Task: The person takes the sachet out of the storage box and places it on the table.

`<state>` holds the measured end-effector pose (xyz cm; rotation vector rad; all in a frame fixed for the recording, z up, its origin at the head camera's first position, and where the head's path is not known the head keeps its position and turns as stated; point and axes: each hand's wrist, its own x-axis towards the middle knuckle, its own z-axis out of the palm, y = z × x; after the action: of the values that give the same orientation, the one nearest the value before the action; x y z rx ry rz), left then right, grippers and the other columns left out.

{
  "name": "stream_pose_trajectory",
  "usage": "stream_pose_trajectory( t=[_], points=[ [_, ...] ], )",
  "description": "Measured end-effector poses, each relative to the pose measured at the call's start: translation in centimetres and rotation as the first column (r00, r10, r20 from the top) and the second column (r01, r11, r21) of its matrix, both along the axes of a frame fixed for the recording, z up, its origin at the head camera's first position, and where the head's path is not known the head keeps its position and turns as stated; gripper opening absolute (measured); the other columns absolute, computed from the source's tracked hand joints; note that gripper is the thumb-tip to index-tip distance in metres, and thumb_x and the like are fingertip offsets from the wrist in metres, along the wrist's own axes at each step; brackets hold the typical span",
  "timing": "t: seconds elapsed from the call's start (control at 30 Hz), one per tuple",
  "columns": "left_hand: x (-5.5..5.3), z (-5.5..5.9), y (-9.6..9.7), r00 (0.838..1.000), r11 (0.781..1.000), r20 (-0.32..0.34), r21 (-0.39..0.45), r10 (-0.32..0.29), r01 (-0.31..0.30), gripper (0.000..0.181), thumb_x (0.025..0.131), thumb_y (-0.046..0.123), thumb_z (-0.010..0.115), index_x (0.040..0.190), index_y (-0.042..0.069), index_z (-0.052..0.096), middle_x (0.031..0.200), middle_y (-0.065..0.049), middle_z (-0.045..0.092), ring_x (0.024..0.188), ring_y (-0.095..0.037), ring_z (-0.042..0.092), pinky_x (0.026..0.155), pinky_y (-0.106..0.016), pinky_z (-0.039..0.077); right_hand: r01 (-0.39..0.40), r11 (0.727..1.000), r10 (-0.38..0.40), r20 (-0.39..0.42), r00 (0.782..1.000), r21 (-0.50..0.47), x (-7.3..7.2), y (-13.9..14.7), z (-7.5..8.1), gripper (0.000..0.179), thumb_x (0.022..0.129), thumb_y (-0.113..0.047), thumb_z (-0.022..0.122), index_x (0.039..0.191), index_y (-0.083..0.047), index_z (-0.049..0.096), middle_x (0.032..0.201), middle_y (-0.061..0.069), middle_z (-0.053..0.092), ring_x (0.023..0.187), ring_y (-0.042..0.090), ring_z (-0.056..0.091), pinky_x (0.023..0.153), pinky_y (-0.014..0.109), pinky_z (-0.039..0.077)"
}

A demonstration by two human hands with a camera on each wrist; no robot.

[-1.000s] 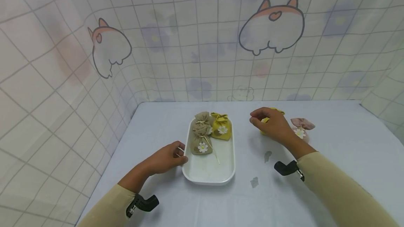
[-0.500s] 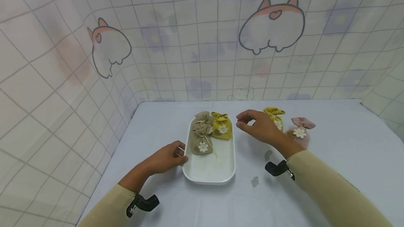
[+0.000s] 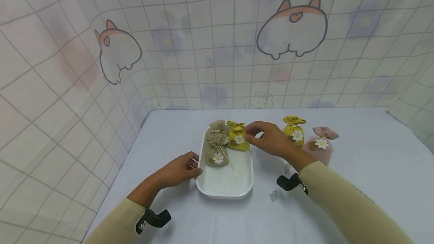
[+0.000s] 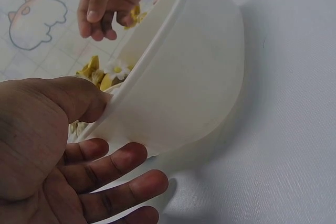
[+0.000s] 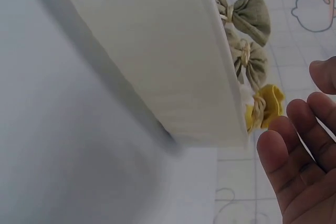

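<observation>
My left hand (image 3: pixel 178 170) holds the left edge of a white tray (image 3: pixel 223 189). In the left wrist view its thumb (image 4: pixel 86 100) lies over the rim and the other fingers sit along the outer wall. Inside the tray are two beige drawstring pouches (image 3: pixel 216 155) at the left and a yellow drawstring pouch (image 3: pixel 237 142) at the back right, with white flowers on them. My right hand (image 3: pixel 269 138) hovers at the tray's right rim beside that yellow pouch. Its fingers (image 5: pixel 273 150) are loosely bent and hold nothing in the right wrist view.
On the table right of the right hand stand another yellow pouch (image 3: pixel 294 133) and a pink pouch (image 3: pixel 322 150). Two small grey patches (image 3: pixel 274 195) mark the white tablecloth. A grid-patterned curtain (image 3: pixel 217 48) rises behind the table and along its left side.
My right hand has moved left, away from the yellow and pink pouches on the table, to the tray's right rim. The left hand and tray have stayed in place.
</observation>
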<state>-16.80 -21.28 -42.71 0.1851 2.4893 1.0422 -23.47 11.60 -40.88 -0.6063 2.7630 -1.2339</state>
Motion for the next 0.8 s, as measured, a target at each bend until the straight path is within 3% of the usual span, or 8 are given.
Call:
stream_pose_trajectory(
  t=[0.4, 0.8],
  points=[
    [0.0, 0.0, 0.0, 1.000, 1.000, -0.009, -0.012, 0.003, -0.003, 0.037, 0.097, 0.026, 0.072, 0.127, 0.009, 0.058, 0.108, -0.001, 0.068, 0.096, -0.016, 0.064, 0.082, -0.042, 0.053, -0.079, 0.996, 0.079, -0.021, 0.997, -0.029, -0.6, -1.5, -0.6, 0.030, 0.096, -0.027, 0.074, 0.120, -0.010, 0.072, 0.103, -0.003, 0.070, 0.099, 0.016, 0.064, 0.086, 0.039, 0.053],
    [0.1, -0.1, 0.0, 1.000, 1.000, -0.003, -0.003, 0.008, -0.008, 0.037, 0.097, 0.027, 0.072, 0.126, 0.009, 0.058, 0.109, -0.002, 0.067, 0.099, -0.017, 0.064, 0.084, -0.043, 0.052, -0.100, 0.994, 0.100, 0.004, 0.995, -0.047, -0.7, -3.0, -0.9, 0.030, 0.096, -0.023, 0.075, 0.121, -0.008, 0.071, 0.105, -0.003, 0.070, 0.101, 0.017, 0.064, 0.089, 0.040, 0.053]
  ],
)
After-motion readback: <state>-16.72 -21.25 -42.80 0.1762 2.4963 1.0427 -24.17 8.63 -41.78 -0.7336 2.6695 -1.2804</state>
